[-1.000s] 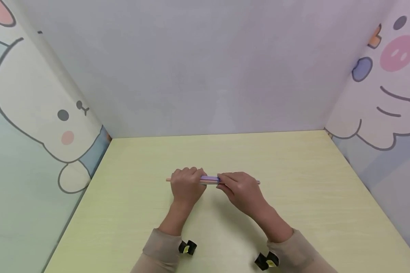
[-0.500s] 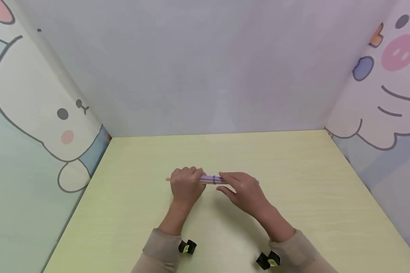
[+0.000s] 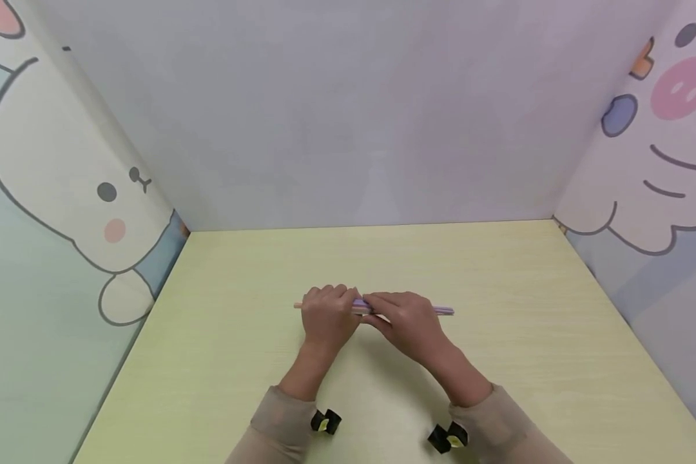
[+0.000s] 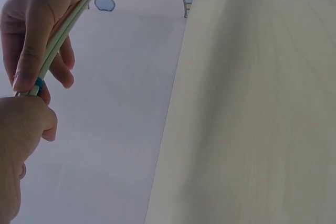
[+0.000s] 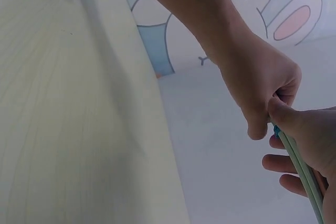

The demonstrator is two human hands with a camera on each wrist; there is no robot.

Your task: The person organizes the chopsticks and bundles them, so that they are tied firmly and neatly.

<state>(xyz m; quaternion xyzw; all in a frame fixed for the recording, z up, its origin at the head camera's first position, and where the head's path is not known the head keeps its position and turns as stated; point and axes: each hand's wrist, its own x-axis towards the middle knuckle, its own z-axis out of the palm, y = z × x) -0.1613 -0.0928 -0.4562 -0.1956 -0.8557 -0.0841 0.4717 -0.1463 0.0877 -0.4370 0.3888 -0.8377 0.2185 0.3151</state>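
Observation:
My left hand (image 3: 329, 317) grips a bundle of thin pastel sticks (image 3: 444, 310) in a curled fist; one orange-tipped end pokes out on its left. Close beside it, the thumb and fingers of my right hand (image 3: 408, 325) pinch the same bundle, whose purple ends stick out to the right. A blue-green band (image 4: 39, 84) circles the sticks between the hands, at my right thumb tip in the left wrist view. The right wrist view shows the band and green sticks (image 5: 299, 163) running under my right palm. Whether they are straws or pencils, I cannot tell.
The hands are above a pale yellow wooden table (image 3: 238, 270). A plain grey-white wall (image 3: 348, 129) rises at its far edge, with cartoon-printed panels (image 3: 40, 258) at both sides. Black wrist devices (image 3: 326, 422) sit at the beige cuffs.
The band shifted left, towards my left hand, as my right hand loosened and pinched again. My left hand and the bundle moved slightly right, so the hands are closer and more of the right end shows.

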